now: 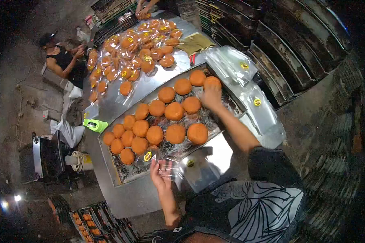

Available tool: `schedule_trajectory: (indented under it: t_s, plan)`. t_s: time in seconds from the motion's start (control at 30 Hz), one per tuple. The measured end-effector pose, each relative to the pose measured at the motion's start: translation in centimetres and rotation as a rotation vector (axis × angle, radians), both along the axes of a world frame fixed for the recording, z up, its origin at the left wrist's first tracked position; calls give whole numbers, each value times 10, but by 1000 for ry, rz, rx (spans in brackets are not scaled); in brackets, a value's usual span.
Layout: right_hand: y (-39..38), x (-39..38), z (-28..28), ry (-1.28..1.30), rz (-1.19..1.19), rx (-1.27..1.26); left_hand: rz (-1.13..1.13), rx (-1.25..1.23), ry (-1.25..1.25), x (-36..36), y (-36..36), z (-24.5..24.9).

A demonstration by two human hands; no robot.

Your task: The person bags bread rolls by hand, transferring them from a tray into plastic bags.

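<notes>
Several round orange-brown buns (174, 111) lie in rows on a dark, worn baking tray (117, 181) on the metal table. My right hand (211, 99) reaches over the tray's far right corner, its fingers closed on a bun (212, 82). Near the tray's front edge, my left hand (161, 173) is palm up with its fingers curled on a clear plastic bag (155, 155) that bears a yellow round label. Another clear bag (190, 163) lies on the table just right of that hand.
Bagged buns (129, 42) are heaped at the table's far side. Stacks of clear bags (257, 102) lie right of the tray. A green tape dispenser (95, 125) stands at the left edge. One person (61, 58) sits at the left; another person's hands (143, 11) show at the top.
</notes>
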State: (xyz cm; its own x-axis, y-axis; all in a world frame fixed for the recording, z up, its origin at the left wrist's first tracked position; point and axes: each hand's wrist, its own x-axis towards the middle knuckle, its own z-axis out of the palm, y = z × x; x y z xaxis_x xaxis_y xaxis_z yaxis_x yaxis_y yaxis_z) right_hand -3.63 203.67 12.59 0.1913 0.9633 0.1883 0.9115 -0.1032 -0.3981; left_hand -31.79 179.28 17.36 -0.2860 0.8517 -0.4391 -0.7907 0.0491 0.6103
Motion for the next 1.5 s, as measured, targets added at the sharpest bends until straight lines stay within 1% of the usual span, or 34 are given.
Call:
schedule_trajectory:
  t_s: [0.03,0.07,0.1,0.17,0.23,0.27,0.3,0.33,0.4,0.43,0.5,0.57,0.6,0.63,0.7,0.73,0.8,0.83,0.87,0.9,0.93,1.0,1.03,1.1,1.13,1.17,1.23,1.27,1.3,1.33,1.37,1.4,1.43,1.5]
  plan:
    - [12,11,1,-171,-112,233,-9,7,2,-3,-7,2]
    - [27,19,-15,-115,-122,297,35,-64,71,-6,-13,5]
    - [28,10,-19,-112,-108,298,49,-65,72,-10,-20,4]
    - [19,-16,-32,-148,98,27,104,-49,-99,-20,-34,2]
    - [-9,-51,-70,-172,298,21,104,-5,-126,-29,-46,-14]
    - [-10,-53,-44,-175,310,18,134,-19,-188,-32,-50,-17]
    - [-12,-50,12,-44,240,-180,167,-28,-250,-35,-53,-20]
    - [-4,-49,44,82,173,-381,167,-13,-203,-35,-57,-20]
    - [43,-33,28,-281,-78,-25,207,-11,-215,-29,-64,-9]
    - [57,-27,12,-243,-145,-160,217,8,-225,-26,-64,-3]
    - [68,-32,-23,-85,88,-124,275,-17,-222,-28,-72,1]
    - [42,-57,-47,-90,378,-89,303,54,-224,-31,-77,-2]
    - [18,-66,-39,-205,298,-32,337,50,-207,-33,-77,-2]
    - [15,-63,-28,-217,311,-32,350,50,-219,-35,-74,1]
    - [10,-58,-5,68,245,1,438,138,-180,-40,-66,10]
    - [-4,-57,10,211,282,192,513,175,-144,-46,-59,13]
    - [-70,-84,47,290,394,323,624,232,-121,-59,-37,9]
    - [-115,-102,75,407,634,346,666,251,-143,-62,-25,2]
    - [-144,-122,53,375,815,496,573,274,-58,-49,-14,7]
    - [-177,-136,55,251,900,427,466,301,24,-28,-8,16]
    - [-205,-145,102,355,855,451,448,292,8,-12,-6,24]
    - [-212,-147,105,378,800,476,222,325,194,17,-4,42]
    - [-217,-146,104,392,803,482,198,324,179,23,-7,50]
    - [-243,-146,99,417,734,398,-5,411,35,27,-14,60]
    - [-247,-148,98,452,689,325,-133,436,193,22,-17,46]
    - [-245,-155,101,443,683,322,-139,435,183,24,-15,45]
    - [-243,-174,106,683,644,305,-81,222,67,26,-17,43]
    - [-248,-177,105,743,627,371,-147,343,-250,14,-16,45]
    - [-249,-178,105,743,643,373,-134,353,-248,3,-19,11]
    - [-250,-175,105,718,464,357,-330,445,121,-4,-27,-51]
    - [-249,-169,105,690,282,339,-431,372,195,-2,-31,-58]
    - [-235,-155,91,709,463,119,-537,306,270,0,-34,-64]
    - [-208,-141,79,725,638,-94,-552,96,51,14,-36,-43]
    - [-150,-131,115,705,524,-171,-647,173,782,29,-54,-62]
